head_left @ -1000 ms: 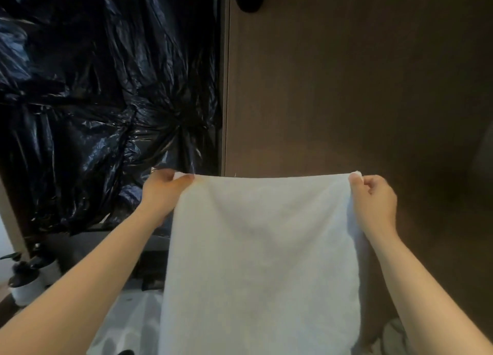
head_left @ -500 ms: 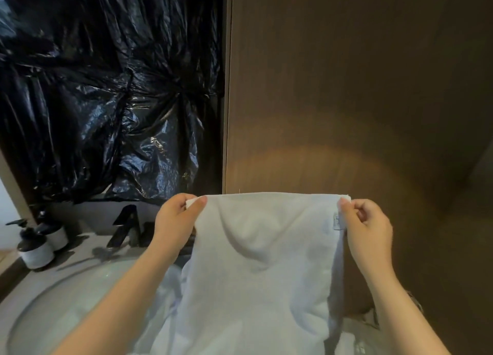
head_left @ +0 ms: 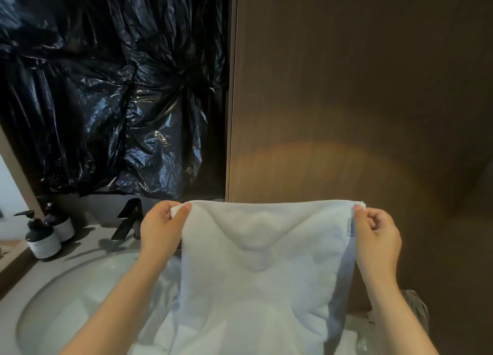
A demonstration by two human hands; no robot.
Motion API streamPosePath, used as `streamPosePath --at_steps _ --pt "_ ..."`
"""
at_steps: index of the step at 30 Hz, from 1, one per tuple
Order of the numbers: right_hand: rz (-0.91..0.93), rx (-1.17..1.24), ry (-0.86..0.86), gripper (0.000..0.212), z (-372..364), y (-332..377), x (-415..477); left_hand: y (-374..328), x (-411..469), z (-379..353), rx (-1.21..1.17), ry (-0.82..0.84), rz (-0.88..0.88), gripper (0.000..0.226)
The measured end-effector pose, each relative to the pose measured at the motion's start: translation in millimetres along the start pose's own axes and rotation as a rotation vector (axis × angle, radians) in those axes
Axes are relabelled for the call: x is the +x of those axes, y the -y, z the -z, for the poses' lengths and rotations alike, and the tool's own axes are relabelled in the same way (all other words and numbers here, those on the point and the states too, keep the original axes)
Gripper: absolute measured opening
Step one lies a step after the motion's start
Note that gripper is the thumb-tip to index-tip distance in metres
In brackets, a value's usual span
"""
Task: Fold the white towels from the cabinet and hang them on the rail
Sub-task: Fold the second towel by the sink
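L hand (head_left: 160, 229) pinches towel (head_left: 261, 280) top-left corner | R hand (head_left: 376, 234) pinches top-right, by the tag | hands well apart, level, top edge stretched side to side btwn them | towel hangs long-axis down over sink (head_left: 53, 301) | next fold prob. needs corners brought together; neither hand nearer | rail not visible

Left hand (head_left: 160, 229) and right hand (head_left: 376, 237) pinching top corners of white towel (head_left: 261, 274), hanging over sink (head_left: 53, 301); lower edge possibly resting there.

Towel (head_left: 262, 269) (held up) above basin (head_left: 66, 296)
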State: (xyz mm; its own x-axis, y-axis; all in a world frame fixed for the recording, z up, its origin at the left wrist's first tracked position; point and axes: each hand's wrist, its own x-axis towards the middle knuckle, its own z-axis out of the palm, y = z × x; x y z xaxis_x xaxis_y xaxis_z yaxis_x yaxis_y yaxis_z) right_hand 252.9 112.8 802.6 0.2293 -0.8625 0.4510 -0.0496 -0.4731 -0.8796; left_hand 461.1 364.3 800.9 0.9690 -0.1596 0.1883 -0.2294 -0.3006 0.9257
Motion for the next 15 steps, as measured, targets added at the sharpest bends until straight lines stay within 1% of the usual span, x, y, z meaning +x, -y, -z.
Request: streamPosePath --at_steps 3,7,11,15 --pt "-0.001 0.053 0.095 0.027 -1.5 6.5 -3.9 -5.2 -2.6 1.6 -0.027 0.077 0.02 0.022" --pt "0.077 0.163 0.252 0.022 -14.2 29.5 -32.8 -24.8 -31.8 -8.2 -0.238 0.203 0.037 0.015" --pt "0.029 0.23 0.32 0.024 -29.8 46.2 -63.9 -44.3 -67.7 -23.5 -0.419 0.317 0.036 0.009" --pt "-0.011 0.247 0.338 0.019 -33.9 53.5 -82.6 -47.1 -87.7 -28.8 -0.426 0.324 0.0 0.006"
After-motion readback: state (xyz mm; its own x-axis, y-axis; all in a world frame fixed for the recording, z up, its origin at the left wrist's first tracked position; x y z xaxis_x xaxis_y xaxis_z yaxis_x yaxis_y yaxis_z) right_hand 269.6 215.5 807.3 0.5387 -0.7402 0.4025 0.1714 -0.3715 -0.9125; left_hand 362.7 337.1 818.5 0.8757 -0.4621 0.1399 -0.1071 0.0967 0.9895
